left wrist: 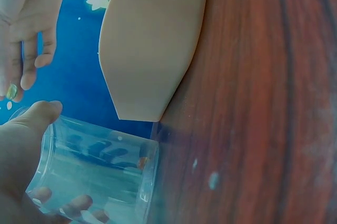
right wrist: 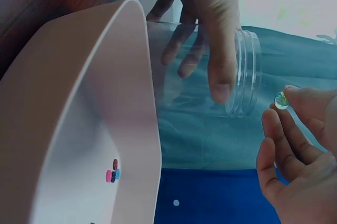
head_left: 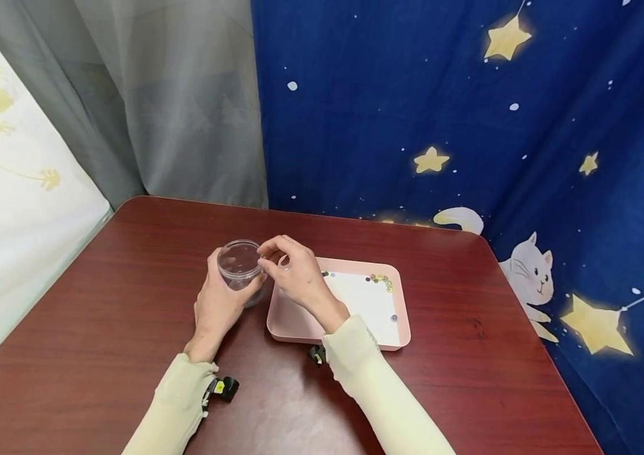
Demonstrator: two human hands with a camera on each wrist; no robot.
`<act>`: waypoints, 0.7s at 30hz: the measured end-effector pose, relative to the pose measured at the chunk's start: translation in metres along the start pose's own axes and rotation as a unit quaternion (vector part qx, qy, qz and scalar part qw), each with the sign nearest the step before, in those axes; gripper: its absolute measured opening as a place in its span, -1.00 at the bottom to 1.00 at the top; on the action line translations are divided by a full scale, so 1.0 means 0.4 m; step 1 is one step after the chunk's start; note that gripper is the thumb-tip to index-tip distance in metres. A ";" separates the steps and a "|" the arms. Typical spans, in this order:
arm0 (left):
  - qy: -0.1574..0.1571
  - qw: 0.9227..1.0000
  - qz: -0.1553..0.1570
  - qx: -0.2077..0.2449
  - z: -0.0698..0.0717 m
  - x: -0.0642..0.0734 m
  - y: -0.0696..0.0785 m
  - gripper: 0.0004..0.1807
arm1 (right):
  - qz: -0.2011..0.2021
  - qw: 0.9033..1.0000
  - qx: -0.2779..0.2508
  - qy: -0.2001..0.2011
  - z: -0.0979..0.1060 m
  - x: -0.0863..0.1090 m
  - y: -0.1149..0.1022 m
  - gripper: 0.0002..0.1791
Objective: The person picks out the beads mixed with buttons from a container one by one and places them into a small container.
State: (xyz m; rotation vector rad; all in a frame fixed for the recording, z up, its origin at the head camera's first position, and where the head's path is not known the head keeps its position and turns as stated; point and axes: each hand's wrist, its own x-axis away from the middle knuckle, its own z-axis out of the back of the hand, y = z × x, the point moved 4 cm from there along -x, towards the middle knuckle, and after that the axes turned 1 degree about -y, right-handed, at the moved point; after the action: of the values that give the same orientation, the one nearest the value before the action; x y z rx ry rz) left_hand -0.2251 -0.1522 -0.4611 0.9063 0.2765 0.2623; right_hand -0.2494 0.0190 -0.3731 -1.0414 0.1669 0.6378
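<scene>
A curtained-off corner, whether of a home cannot be told, is seen: a wood-grain table (head_left: pixel 276 392) is backed by a grey curtain (head_left: pixel 185 114) and a star-and-cat-print blue curtain (head_left: pixel 378 114), and flanked on its left by white floral-print cloth (head_left: pixel 9 189).

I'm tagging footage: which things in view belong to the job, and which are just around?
In the job:
clear jar in left hand
round clear piece in right hand
pink tray
small coloured pieces

Just around:
starry curtain
grey curtain

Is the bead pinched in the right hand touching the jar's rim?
Apart. The right wrist view plainly shows curtain between the bead and the jar's rim.
</scene>
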 end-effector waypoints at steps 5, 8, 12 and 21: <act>-0.001 1.000 -0.005 -0.001 0.000 0.002 0.000 0.18 | -0.002 1.000 0.005 -0.002 -0.011 -0.005 0.002 -0.84; -0.002 1.000 -0.006 -0.001 0.001 0.002 0.002 0.17 | 0.000 1.000 0.008 -0.002 -0.017 -0.012 0.000 -0.84; -0.006 1.000 -0.005 0.001 0.002 0.003 0.004 0.16 | -0.003 1.000 0.011 -0.006 -0.026 -0.018 -0.004 -0.83; -0.008 1.000 -0.010 -0.001 0.003 0.002 0.002 0.14 | -0.001 0.999 0.033 -0.011 -0.035 -0.020 -0.004 -0.83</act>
State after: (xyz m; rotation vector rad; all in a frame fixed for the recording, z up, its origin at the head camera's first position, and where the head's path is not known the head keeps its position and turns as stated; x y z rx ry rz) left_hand -0.2238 -0.1524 -0.4600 0.9026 0.2709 0.2371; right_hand -0.2527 0.0034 -0.3757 -0.9700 0.1672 0.6363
